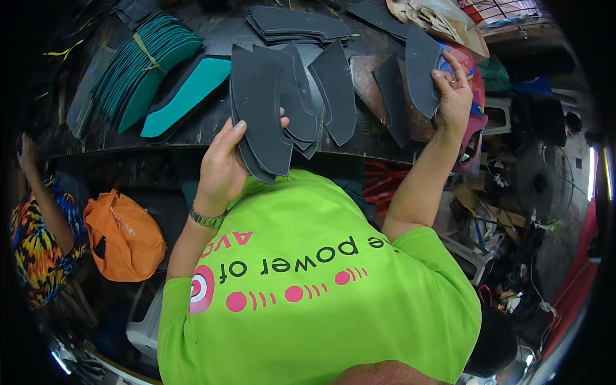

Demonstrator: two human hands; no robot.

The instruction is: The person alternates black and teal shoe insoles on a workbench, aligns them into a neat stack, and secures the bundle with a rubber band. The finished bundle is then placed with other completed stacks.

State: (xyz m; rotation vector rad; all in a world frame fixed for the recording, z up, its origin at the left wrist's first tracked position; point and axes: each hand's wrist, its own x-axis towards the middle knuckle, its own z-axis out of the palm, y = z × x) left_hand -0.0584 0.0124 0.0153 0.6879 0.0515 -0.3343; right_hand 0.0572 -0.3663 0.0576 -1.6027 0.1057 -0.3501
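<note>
Both hands up at the workbench, each gripping dark cut pieces.

The left hand point(221, 168) is clamped round a fanned stack of black curved pieces point(263, 115), thumb pressed across the front, fingers hidden behind, and the stack is held upright just over the near edge of the dark workbench point(192, 131). Over on the other side, the right hand point(453, 96) pinches a single black piece point(420, 70) between thumb and fingertips, raised at the bench's right end. More black pieces point(337, 90) lie flat between the two hands. To the left, a tied bundle of teal pieces point(144, 64) rests on the bench, an orange bag point(125, 237) sits below it, and another person's patterned sleeve point(35, 244) shows at far left.
</note>
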